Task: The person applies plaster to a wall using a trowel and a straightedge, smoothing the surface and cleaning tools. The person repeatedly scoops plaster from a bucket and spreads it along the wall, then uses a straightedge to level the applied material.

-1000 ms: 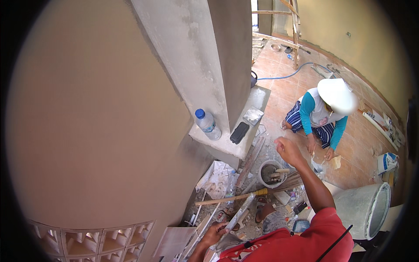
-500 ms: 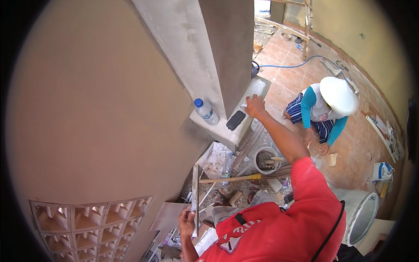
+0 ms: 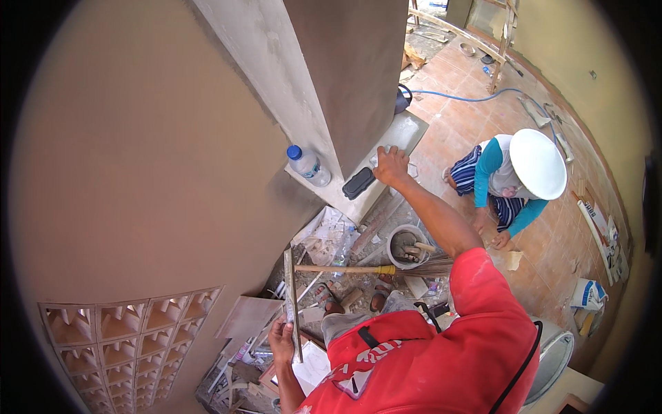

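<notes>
My left hand (image 3: 281,338) is closed round the lower part of a long, narrow grey bar (image 3: 290,293), held roughly upright near the wall. Stretched forward, my right hand (image 3: 392,165) rests over a pale ledge (image 3: 408,131) at the foot of a column. Its fingers are curled down on something whitish, mostly hidden beneath them. Close by that hand lies a black oblong object (image 3: 358,183). A clear plastic bottle with a blue cap (image 3: 308,167) stands farther left on the same ledge.
Below the ledge are a bucket (image 3: 389,243) with tools, a broom (image 3: 345,269) and scattered rubble. A co-worker in a white hat (image 3: 538,164) squats on the tiles at right. A blue hose (image 3: 462,98) crosses the floor. Vent blocks (image 3: 131,352) fill the lower left wall.
The whole view has shifted, so the scene sits slightly farther left. My left hand still grips the bar, and my right hand stays at the ledge beside the black object.
</notes>
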`<state>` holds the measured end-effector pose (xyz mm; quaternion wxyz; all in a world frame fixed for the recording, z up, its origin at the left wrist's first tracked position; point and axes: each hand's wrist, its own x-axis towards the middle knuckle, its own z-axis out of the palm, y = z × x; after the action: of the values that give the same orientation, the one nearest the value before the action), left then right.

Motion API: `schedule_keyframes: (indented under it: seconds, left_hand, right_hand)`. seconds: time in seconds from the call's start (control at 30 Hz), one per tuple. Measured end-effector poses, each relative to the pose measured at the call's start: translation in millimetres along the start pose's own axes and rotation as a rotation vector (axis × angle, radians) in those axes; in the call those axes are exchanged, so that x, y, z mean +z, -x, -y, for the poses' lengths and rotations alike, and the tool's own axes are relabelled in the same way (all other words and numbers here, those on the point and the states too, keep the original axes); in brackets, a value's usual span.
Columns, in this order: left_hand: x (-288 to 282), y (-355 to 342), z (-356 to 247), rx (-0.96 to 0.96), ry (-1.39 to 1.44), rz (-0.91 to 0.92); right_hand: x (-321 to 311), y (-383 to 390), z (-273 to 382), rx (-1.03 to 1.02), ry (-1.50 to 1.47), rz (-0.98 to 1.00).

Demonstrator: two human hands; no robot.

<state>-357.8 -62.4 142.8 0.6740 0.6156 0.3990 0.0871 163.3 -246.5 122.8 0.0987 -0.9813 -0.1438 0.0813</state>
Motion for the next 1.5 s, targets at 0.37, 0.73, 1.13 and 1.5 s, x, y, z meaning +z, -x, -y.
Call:
schedule_keyframes:
  seconds: [0.37,0.73,1.13,1.5]
  left_hand:
    - [18,11,-8,-0.059,-0.044,-0.065]
    - [16,18,7,-0.082,-0.008,-0.089]
    - [16,12,18,-0.073,-0.003,-0.107]
    - [23,-7,5,-0.075,-0.061,-0.042]
  right_hand:
    - [-48,-66,-107,0.184,-0.177,-0.161]
    - [-34,-116,-91,-0.001,-0.045,-0.009]
    - [-25,-46,-57,-0.467,-0.347,-0.343]
    - [21,18,9,-0.883,0.031,0.062]
